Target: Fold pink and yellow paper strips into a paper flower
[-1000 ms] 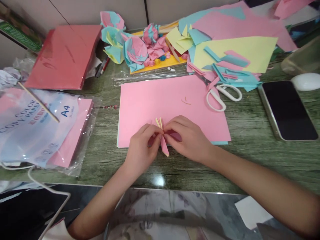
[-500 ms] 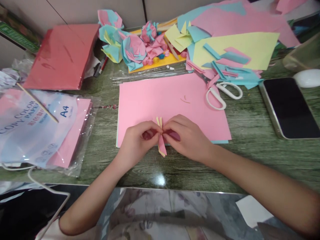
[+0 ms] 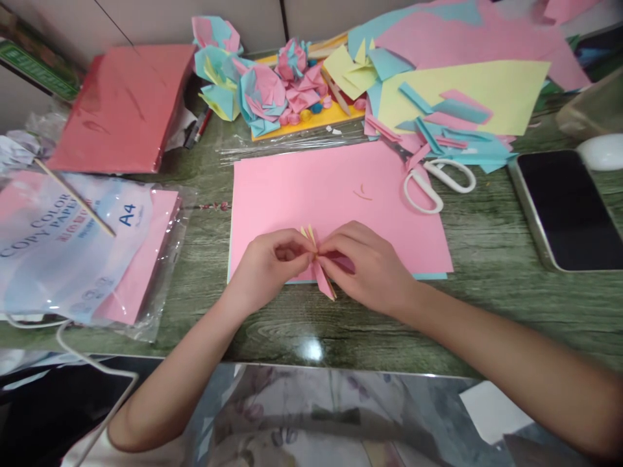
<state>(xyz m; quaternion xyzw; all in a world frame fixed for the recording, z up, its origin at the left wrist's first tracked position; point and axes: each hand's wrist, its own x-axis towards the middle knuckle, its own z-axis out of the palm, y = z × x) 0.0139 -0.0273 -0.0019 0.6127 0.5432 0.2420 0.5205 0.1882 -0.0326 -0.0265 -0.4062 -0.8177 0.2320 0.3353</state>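
Note:
Between my two hands is a narrow folded paper strip (image 3: pixel 324 283), pink on its lower end with pale yellow layers showing at the top. My left hand (image 3: pixel 272 259) pinches its middle from the left, thumb and forefinger together. From the right, my right hand (image 3: pixel 367 264) pinches the same spot, its fingertips touching those of the left. What lies right under the fingertips is hidden. Below the hands lies a stack of pink paper sheets (image 3: pixel 292 188), with a light blue edge at the bottom. Two small curved scraps (image 3: pixel 363 193) rest on the pink sheet.
White-handled scissors (image 3: pixel 423 188) lie on the stack's right corner. Beyond are thin wires (image 3: pixel 292 148), folded paper flowers (image 3: pixel 263 97) and coloured paper pieces (image 3: pixel 462 97). A phone (image 3: pixel 567 207) is at right; bagged copy paper (image 3: pixel 73 253) and a red pack (image 3: pixel 124 110) are at left.
The folded strip has tilted, its lower pink end swinging to the right and its top slightly left. Both hands keep their pinch at the middle.

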